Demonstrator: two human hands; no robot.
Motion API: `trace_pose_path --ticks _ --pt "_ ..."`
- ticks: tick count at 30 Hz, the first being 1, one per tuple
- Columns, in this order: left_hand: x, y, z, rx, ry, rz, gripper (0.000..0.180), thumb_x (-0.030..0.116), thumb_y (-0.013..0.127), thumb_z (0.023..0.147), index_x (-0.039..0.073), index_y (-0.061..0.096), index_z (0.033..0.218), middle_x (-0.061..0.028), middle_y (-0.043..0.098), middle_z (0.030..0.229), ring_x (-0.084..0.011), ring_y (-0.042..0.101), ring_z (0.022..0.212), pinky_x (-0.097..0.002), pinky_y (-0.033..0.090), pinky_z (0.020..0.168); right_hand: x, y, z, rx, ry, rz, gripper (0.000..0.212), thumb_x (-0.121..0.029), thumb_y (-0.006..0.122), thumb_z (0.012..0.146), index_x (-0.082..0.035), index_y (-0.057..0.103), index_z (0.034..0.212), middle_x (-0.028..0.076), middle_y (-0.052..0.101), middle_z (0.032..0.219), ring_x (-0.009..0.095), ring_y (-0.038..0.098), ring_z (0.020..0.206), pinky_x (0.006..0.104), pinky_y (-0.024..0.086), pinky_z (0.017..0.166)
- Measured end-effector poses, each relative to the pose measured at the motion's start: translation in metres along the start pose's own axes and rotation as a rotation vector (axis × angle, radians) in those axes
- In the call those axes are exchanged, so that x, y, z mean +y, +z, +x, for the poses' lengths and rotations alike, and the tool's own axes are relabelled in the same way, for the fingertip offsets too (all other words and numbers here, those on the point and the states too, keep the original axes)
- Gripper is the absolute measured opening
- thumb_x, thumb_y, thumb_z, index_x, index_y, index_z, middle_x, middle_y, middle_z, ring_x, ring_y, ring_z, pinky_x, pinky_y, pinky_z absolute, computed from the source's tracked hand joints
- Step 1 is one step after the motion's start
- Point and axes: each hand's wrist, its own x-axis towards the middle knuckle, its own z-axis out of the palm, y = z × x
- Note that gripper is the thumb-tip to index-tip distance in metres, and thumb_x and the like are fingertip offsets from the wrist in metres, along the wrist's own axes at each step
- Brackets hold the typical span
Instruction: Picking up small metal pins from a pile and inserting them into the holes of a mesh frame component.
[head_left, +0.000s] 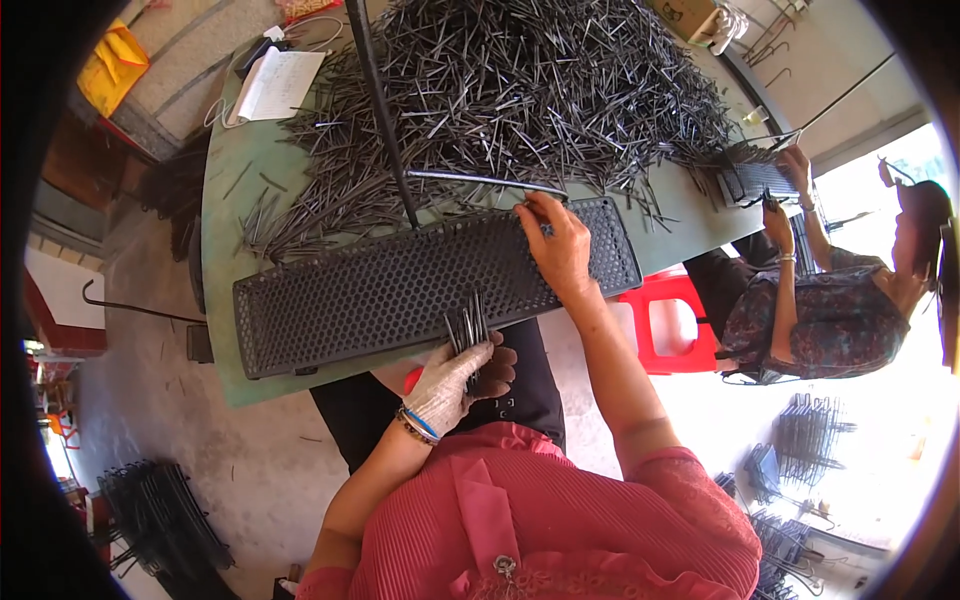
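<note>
A long black perforated metal rack (pixel 400 290) with rows of round holes lies slanted across the near side of the table. My left hand (pixel 455 380), in a pale knit glove with dark fingertips, is closed around a bundle of thin dark metal strips (pixel 467 325) at the rack's near edge. The strips point up and away from me. Bare, my right hand (pixel 560 240) rests over the rack's right part, fingers bent together at its far edge. Whatever is between those fingertips is too small to make out. A thin metal bar (pixel 480 181) runs beside them.
A large heap of loose dark strips (pixel 520 90) covers the green table (pixel 235 185). A dark upright rod (pixel 375 90) rises beyond the rack. An open notebook (pixel 280 85) lies far left. At right, a co-worker (pixel 810 310) handles another rack (pixel 755 182) near a red stool (pixel 670 325).
</note>
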Motion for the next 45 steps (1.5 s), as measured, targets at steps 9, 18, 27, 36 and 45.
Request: trace_pose_path --ticks 9,18,27,36,45 --pt "0.002 0.002 0.001 -0.002 -0.001 0.035 0.023 0.02 0.054 0.097 0.005 0.057 0.115 -0.0105 0.068 0.097 -0.0179 0.067 0.082 -0.0313 0.058 0.069 -0.001 -0.001 -0.001 -0.029 0.125 0.111 0.021 -0.006 0.069 0.085 -0.001 0.064 0.105 0.014 0.07 0.087 0.024 0.071 0.08 0.0308 0.054 0.071" --pt "0.005 0.006 -0.001 -0.001 0.034 0.08 0.027 0.024 0.053 0.098 0.005 0.056 0.117 -0.0105 0.068 0.098 -0.018 0.068 0.08 -0.0295 0.057 0.067 -0.01 -0.014 0.0 -0.065 0.037 0.06 0.019 -0.006 0.067 0.086 0.001 0.066 0.104 0.012 0.068 0.088 0.021 0.067 0.078 0.0319 0.052 0.072" --pt "0.008 0.01 0.001 -0.102 0.133 0.143 0.03 0.024 0.053 0.098 0.002 0.053 0.119 -0.0127 0.068 0.099 -0.0188 0.068 0.079 -0.0293 0.057 0.066 -0.065 -0.051 -0.028 -0.746 0.563 0.541 0.026 -0.019 0.071 0.088 0.005 0.065 0.098 0.002 0.066 0.083 0.006 0.06 0.076 0.0235 0.05 0.066" --pt "0.006 0.019 0.005 -0.071 0.112 0.121 0.036 0.027 0.05 0.1 0.002 0.051 0.125 -0.0146 0.066 0.106 -0.0195 0.067 0.082 -0.0295 0.057 0.067 -0.043 -0.055 -0.028 -0.71 0.718 0.745 0.014 -0.011 0.068 0.089 0.001 0.064 0.085 -0.001 0.062 0.076 0.005 0.057 0.071 0.0218 0.047 0.063" --pt "0.001 0.016 0.003 -0.082 0.029 0.123 0.034 0.028 0.051 0.099 0.003 0.052 0.122 -0.0132 0.066 0.106 -0.0187 0.067 0.083 -0.0305 0.056 0.068 0.003 -0.055 0.022 -0.174 0.401 0.414 0.022 -0.015 0.068 0.088 0.003 0.065 0.099 0.009 0.069 0.083 0.011 0.062 0.077 0.0273 0.048 0.071"
